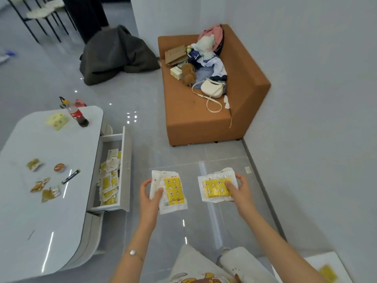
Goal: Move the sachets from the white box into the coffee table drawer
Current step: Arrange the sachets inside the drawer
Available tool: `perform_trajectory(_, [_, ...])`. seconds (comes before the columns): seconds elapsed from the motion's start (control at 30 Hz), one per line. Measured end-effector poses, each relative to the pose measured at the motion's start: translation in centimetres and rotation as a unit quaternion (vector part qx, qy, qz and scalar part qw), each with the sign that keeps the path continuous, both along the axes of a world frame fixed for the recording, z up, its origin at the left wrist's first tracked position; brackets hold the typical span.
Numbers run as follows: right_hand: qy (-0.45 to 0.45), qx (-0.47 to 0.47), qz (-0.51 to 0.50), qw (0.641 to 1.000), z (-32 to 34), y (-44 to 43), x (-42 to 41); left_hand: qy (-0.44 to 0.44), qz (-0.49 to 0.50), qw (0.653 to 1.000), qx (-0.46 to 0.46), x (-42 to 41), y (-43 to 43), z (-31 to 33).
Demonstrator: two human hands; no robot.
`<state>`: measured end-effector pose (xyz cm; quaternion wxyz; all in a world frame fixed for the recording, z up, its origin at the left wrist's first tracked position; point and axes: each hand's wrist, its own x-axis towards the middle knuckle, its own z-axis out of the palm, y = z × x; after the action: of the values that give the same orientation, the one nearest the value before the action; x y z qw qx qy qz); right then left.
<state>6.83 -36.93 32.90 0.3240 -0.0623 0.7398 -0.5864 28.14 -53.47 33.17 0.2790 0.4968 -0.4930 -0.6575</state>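
Two handfuls of sachets are held up over the floor, between the coffee table [51, 180] and the sofa [195, 119]. The left hand [150, 196] is closed around a small stack of sachets [170, 192], thumb on top, fingers underneath; yellow patterned face is shown upward. The right hand [237, 187] is closed on a second stack [216, 186], thumb pressed on the yellow face, fingers wrapped over the far edge. Exact count per stack cannot be told.

The drawer [125, 160] is pulled open at the table's side and is already well filled: many sachets of the same kind are piled loosely inside, so a good part of the transfer is judged done. Neither held stack is over the drawer yet; both are beside it, to its right.

The white box [326, 262] is only partly seen at the lower right edge. At least one yellow sachet [328, 272] is seen in it, blurred, so more is judged left to fetch. How many remain cannot be told.

Snack wrappers, a bottle [76, 115] and a yellow pack [57, 119] lie on the table top, not part of the task.
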Motion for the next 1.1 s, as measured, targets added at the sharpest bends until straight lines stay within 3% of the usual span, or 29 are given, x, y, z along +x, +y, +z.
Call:
perform_trajectory(0.57, [-0.015, 0.006, 0.204, 0.979, -0.8, -22.5, -10.9, 0.035, 0.221, 0.975, 0.011, -6.3, -12.9, -0.9])
perform_trajectory(0.83, [-0.007, -0.008, 0.313, 0.950, 0.9, -33.5, -14.4, 0.038, 0.341, 0.939, 0.023, -9.4, -16.8, -1.4])
perform_trajectory(1.1, [-0.028, 0.004, 0.388, 0.921, -0.9, -44.3, -11.8, 0.031, 0.432, 0.900, 0.052, -8.9, -22.2, -2.7])
